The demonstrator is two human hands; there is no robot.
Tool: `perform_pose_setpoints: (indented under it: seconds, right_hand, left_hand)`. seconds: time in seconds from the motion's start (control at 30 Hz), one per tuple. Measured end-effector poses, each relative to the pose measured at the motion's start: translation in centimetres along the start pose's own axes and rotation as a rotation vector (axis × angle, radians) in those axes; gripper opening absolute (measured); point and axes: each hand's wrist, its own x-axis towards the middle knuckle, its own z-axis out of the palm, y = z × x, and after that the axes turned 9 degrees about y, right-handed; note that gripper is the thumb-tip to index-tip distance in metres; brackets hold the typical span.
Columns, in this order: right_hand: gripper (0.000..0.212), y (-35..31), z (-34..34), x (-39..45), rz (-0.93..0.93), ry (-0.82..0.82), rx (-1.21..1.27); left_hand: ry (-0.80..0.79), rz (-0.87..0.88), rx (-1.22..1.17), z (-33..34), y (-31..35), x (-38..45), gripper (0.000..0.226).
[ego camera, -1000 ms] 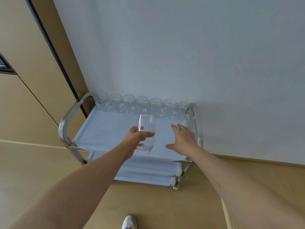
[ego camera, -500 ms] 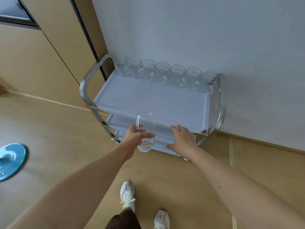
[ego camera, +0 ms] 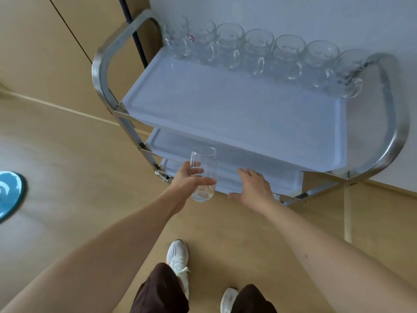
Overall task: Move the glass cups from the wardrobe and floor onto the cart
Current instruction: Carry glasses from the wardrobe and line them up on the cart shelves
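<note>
Glass cup [ego camera: 203, 175] upright, mouth upward

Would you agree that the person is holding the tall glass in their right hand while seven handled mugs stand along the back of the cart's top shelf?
Not quite: the head view shows the left hand gripping the tall glass; the right hand is open and holds nothing. The seven handled mugs do line the back of the top shelf.

Head camera looks steeply down, close over the cart [ego camera: 397, 123].

pale grey wall [ego camera: 293, 12], tan wood floor [ego camera: 67, 177], beige wardrobe panels [ego camera: 45, 53], blue mat [ego camera: 9, 195]
</note>
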Motion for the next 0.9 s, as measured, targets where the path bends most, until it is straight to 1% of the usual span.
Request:
perform_pose_setpoints:
  seconds: [0.03, 0.13, 0.2, 0.3, 0.37, 0.57, 0.73, 0.9]
  right_hand:
    - [0.09, 0.2, 1.0, 1.1, 0.01, 0.008, 0.015]
    - [0.088, 1.0, 4.0, 4.0, 0.025, 0.032, 0.034]
    - [0.086, 1.6, 5.8, 5.9, 0.029, 0.057, 0.052]
    - [0.084, 2.3, 8.0, 8.8, 0.036, 0.12, 0.068]
    - [0.085, 2.6, 9.3, 10.9, 0.036, 0.159, 0.077]
    - [0.084, 3.8, 12.4, 16.3, -0.048, 0.339, 0.098]
    - [0.08, 5.4, 14.0, 20.8, -0.081, 0.496, 0.094]
    - [0.077, 6.7, 14.5, 24.0, -0.078, 0.592, 0.123]
  left_hand:
    - [0.002, 0.012, 0.013, 0.0, -0.8, 1.3, 0.084]
    - [0.008, 0.038, 0.006, 0.2, -3.0, 5.0, 0.094]
    - [0.004, 0.053, 0.0, 0.5, -4.3, 7.2, 0.096]
    - [0.009, 0.102, 0.027, 1.3, -6.2, 10.5, 0.087]
    - [0.022, 0.149, 0.036, 1.8, -7.0, 12.7, 0.085]
    - [0.043, 0.321, -0.008, 2.8, -7.5, 18.8, 0.092]
    - [0.049, 0.438, -0.071, 3.9, -7.7, 23.3, 0.085]
    - [0.033, 0.514, -0.141, 5.1, -7.1, 25.9, 0.083]
